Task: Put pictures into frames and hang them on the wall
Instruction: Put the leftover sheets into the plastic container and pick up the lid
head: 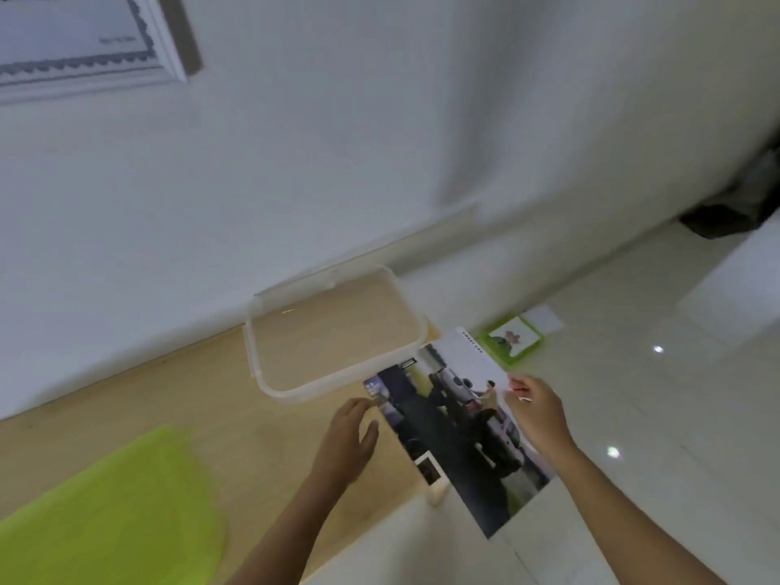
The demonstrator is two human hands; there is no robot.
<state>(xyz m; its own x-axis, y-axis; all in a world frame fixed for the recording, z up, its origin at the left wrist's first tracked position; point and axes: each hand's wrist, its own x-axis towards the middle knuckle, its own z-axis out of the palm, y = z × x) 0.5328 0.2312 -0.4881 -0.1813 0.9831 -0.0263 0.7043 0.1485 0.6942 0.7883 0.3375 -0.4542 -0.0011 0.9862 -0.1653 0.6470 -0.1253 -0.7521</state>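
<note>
Left hand [350, 437] loosely spread, fingertips at left edge of large glossy photo print [456, 437] showing dark figures and cars, overhanging light wooden tabletop [190, 399] corner beside clear plastic tub [333, 331]; right hand [536, 411] pinches its right edge.

— Sleeves or skin?
— Skin. The left hand [350, 432] and right hand [538, 411] are bare.
— And back from the fingers?
— Both forearms [624, 513] bare, all the way to the lower edge.

Framed certificate [76, 44] partly beyond the top-left edge, its lettering an unreadable blur
</note>
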